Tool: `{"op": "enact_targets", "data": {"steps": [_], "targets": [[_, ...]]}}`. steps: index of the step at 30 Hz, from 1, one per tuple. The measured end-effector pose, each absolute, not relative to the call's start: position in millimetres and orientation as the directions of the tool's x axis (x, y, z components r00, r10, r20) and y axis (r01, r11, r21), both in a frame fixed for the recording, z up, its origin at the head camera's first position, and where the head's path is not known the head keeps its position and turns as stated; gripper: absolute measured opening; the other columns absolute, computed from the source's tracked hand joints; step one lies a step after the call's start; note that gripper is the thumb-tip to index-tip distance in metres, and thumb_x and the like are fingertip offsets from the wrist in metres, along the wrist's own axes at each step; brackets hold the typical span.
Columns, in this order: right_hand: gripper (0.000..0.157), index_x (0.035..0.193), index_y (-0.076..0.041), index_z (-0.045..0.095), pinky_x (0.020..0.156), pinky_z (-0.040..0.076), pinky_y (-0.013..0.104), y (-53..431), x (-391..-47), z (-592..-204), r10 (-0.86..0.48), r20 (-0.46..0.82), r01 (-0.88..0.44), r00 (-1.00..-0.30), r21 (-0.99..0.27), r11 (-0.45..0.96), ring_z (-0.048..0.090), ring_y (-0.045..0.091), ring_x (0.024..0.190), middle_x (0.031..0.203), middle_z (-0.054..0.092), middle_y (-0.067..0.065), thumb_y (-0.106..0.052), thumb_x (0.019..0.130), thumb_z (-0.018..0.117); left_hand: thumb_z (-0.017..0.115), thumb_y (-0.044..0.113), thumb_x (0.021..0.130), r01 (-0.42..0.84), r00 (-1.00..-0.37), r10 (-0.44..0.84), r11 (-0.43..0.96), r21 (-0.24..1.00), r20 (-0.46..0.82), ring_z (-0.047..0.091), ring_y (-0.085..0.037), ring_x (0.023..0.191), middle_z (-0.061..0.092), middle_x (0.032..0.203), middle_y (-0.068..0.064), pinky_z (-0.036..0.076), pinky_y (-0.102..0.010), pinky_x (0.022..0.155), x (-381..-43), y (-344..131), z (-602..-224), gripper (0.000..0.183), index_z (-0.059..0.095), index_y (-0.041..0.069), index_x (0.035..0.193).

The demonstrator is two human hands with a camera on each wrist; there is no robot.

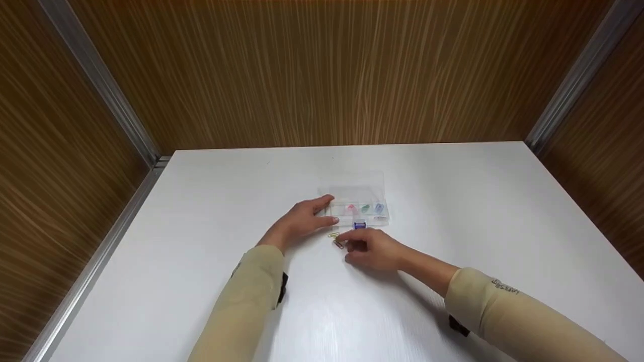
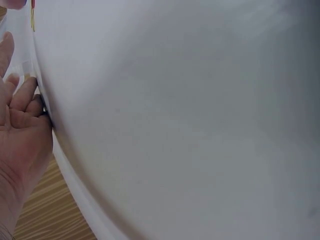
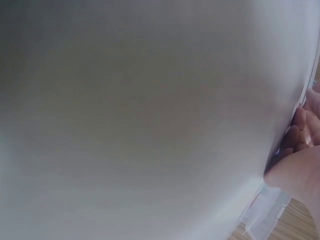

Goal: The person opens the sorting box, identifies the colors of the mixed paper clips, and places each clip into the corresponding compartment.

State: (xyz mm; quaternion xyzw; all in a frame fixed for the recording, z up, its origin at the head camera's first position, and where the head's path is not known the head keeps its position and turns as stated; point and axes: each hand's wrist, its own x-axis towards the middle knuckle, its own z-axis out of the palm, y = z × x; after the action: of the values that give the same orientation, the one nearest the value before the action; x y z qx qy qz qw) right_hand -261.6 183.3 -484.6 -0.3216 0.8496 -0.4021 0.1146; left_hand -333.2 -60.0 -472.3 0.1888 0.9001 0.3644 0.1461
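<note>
A clear plastic compartment box (image 1: 342,221) lies on the white table with its transparent lid (image 1: 352,183) raised at the back. Pink (image 1: 350,207), green (image 1: 366,208) and blue (image 1: 379,207) paper clips sit in separate compartments. My left hand (image 1: 302,218) holds the box's left end, thumb at the front and forefinger farther back. In front of the box lie a few loose paper clips (image 1: 338,245), yellowish and dark reddish. My right hand (image 1: 375,249) reaches over these, its forefinger touching or just above the yellow ones. Its thumb is apart from the forefinger; the other fingers curl under.
A small blue-and-white piece (image 1: 359,224) shows at the box's front edge, just behind the right hand. The white table (image 1: 226,191) extends around the box. Wood-grain panels (image 1: 322,75) stand at the back and both sides, with metal rails (image 1: 105,75) at the corners.
</note>
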Motion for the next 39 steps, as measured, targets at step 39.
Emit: {"op": "enact_targets", "data": {"steps": [39], "targets": [[0.012, 0.108, -0.004, 0.079, 0.087, 0.052, 0.024, 182.6, -262.6, -484.0, -0.685, 0.07, -0.484, -0.725, -0.76, 0.434, 0.064, 0.014, 0.1, 0.105, 0.078, 0.003, -0.002, 0.096, 0.077, 0.07, 0.049, 0.102, 0.2, -0.89, 0.429, 0.668, 0.717, -0.152, 0.024, -0.021, 0.16, 0.033, 0.171, 0.007, 0.018, -0.043, 0.13, -334.4, -59.3, -472.6, 0.076, 0.038, 0.027, 0.167]]}}
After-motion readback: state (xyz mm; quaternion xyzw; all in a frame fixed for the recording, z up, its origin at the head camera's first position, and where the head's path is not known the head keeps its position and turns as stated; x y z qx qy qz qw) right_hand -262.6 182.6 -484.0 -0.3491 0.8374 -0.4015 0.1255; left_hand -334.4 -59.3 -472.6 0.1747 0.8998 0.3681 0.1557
